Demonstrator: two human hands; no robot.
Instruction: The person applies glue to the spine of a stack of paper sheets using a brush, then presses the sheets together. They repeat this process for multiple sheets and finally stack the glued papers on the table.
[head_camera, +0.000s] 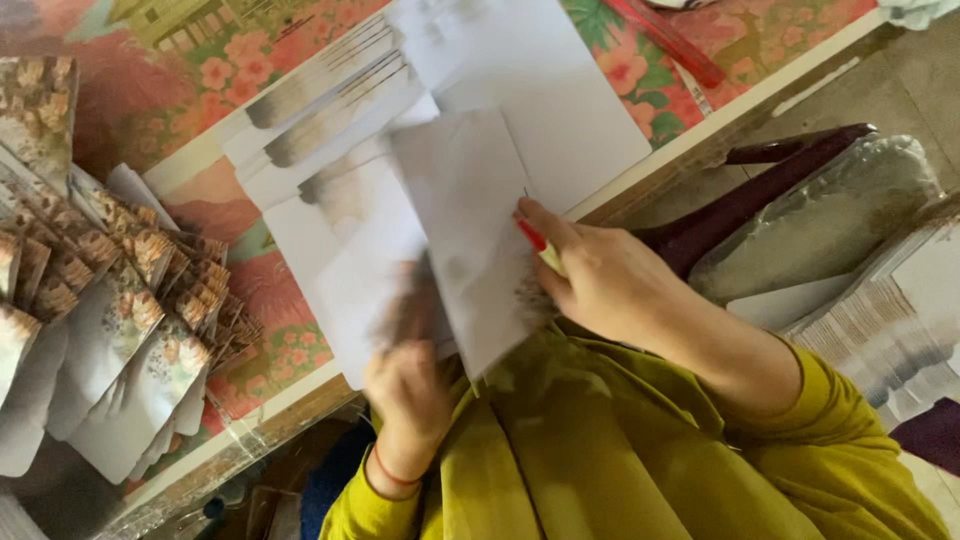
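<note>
My left hand (410, 385) grips the near edge of a white sheet of paper (465, 215) and is blurred by motion. My right hand (590, 275) holds a red and yellow pen (540, 245) with its tip against that same sheet near its right edge. Under the sheet lie several white cards with brown printed bands (330, 100), fanned out on the table. Both sleeves are mustard yellow, and a thin red band circles my left wrist.
A flowered cloth (250, 290) covers the table. A heap of folded printed cards (110, 320) lies at the left. A dark wooden chair with a plastic-wrapped cushion (820, 215) and a stack of card sheets (880, 320) stand at the right. A red stick (665, 40) lies at the far edge.
</note>
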